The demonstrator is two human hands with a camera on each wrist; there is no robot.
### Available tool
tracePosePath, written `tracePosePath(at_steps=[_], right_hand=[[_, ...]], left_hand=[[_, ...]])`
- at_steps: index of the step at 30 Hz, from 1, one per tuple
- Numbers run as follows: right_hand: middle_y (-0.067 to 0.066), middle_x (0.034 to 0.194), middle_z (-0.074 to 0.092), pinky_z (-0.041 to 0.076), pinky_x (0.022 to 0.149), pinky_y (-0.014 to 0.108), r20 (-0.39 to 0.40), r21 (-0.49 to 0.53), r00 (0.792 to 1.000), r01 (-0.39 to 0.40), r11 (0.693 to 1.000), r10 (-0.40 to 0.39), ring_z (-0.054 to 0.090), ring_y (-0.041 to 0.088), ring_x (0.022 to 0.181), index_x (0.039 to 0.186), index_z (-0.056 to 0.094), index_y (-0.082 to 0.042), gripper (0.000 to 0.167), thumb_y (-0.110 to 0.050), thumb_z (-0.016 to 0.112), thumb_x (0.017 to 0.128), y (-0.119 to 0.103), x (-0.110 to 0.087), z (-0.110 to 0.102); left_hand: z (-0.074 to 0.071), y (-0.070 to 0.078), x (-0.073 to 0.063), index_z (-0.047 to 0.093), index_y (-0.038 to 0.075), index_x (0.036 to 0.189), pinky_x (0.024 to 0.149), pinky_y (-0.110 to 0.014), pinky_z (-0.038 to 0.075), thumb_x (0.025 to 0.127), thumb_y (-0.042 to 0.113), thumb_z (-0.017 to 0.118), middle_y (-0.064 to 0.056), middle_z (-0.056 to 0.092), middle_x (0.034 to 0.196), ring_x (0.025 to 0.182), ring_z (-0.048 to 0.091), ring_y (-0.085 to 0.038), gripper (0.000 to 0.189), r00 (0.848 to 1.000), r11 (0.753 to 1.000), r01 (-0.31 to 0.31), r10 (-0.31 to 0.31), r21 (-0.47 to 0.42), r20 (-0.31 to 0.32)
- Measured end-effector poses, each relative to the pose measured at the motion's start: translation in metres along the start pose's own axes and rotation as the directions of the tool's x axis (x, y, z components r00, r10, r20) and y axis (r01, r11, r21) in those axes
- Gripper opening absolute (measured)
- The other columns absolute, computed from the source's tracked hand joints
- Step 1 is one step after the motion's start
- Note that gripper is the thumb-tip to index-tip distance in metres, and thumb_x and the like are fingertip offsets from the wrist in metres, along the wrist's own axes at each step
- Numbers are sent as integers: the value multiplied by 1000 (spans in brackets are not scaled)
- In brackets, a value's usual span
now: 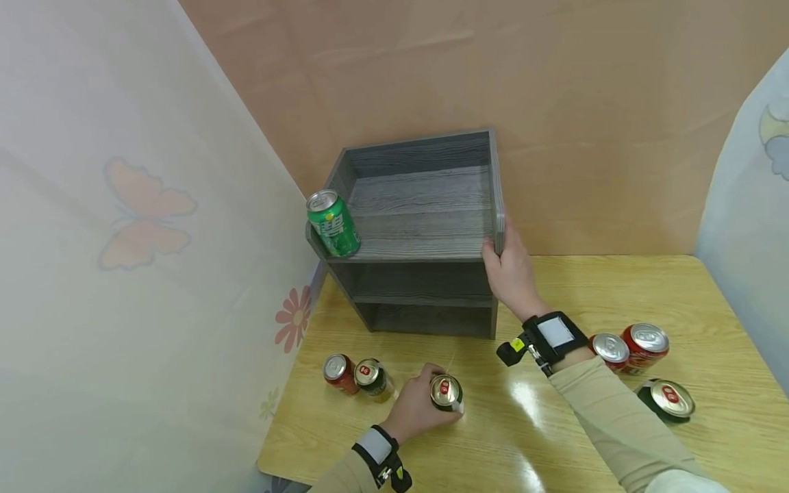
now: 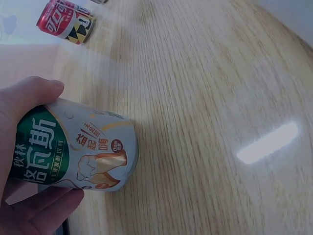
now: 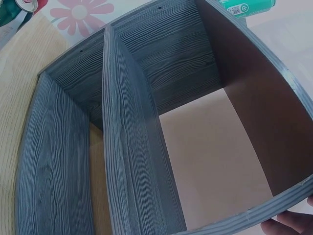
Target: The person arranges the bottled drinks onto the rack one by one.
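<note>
My left hand point(image 1: 414, 409) grips a green-and-white drink can point(image 1: 445, 392) with a gold top and a red tab, thumb on one side and fingers on the other. In the left wrist view the can's white lower part point(image 2: 105, 152) shows a picture of bottles. With my right hand point(image 1: 513, 274) I hold the right side panel of a grey wood-grain shelf unit point(image 1: 425, 212); in the right wrist view only some fingertips point(image 3: 293, 223) show at its edge. A green soda can point(image 1: 334, 224) stands on the unit's top board at the left front corner.
A red can point(image 1: 338, 372) and another gold-topped can point(image 1: 372, 378) stand left of my left hand. Near my right forearm are two red cans point(image 1: 646, 346) and a dark green can point(image 1: 668, 400). Walls border the wooden table point(image 1: 493, 452) at the left, back and right.
</note>
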State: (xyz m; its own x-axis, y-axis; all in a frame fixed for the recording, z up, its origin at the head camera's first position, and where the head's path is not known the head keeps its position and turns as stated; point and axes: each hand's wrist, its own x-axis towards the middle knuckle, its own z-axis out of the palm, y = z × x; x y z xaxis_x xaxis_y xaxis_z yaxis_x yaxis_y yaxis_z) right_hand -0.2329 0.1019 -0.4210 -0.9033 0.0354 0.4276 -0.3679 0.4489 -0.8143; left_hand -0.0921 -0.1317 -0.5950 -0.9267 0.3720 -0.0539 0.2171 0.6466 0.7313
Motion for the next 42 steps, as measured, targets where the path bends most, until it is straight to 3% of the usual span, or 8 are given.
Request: tracePosePath(at_steps=[3,8,17,27,36,42], right_hand=[[23,155,37,40,103,65,1,2,1000,-1,1000,1,43,44,136,165,14,-16,62,-20,41,108,0,0,0],[23,155,37,39,103,65,4,-3,1000,-4,1000,4,42,44,137,164,15,-15,62,-21,41,109,0,-1,0],[24,155,38,42,101,65,-4,-17,1000,-7,1000,7,46,45,134,164,15,-13,62,-22,40,108,0,1,0],[23,155,38,41,102,64,-4,-12,1000,-15,1000,15,45,44,134,164,16,-13,62,-22,40,108,2,2,1],[23,153,40,42,100,64,-2,-2,1000,-12,1000,11,47,42,133,164,18,-13,60,-22,40,108,2,1,0],[24,154,39,41,102,63,-3,-10,1000,-8,1000,8,45,43,134,164,17,-11,61,-22,40,108,2,2,0]], left_hand=[[0,-2,-1,51,16,133,75,-24,54,77,42,89,13,64,105,90,62,0,72,1000,999,9,-10,-45,-6],[-7,-2,-1,52,15,131,73,-23,53,77,35,91,13,65,103,87,63,0,70,999,999,-11,9,-45,-32],[-35,4,9,50,19,131,74,-26,55,79,38,89,8,67,108,91,66,-4,68,990,996,-29,18,-83,-137],[-70,9,24,48,17,129,76,-27,57,80,37,89,2,69,110,93,69,-8,67,970,995,-41,19,-88,-242],[-96,15,30,49,16,126,78,-31,57,78,28,90,4,68,108,95,68,-9,64,937,989,-128,95,-78,-336],[-109,20,33,49,16,130,80,-34,57,79,21,89,1,66,113,100,67,-12,65,918,978,-203,175,-43,-356]])
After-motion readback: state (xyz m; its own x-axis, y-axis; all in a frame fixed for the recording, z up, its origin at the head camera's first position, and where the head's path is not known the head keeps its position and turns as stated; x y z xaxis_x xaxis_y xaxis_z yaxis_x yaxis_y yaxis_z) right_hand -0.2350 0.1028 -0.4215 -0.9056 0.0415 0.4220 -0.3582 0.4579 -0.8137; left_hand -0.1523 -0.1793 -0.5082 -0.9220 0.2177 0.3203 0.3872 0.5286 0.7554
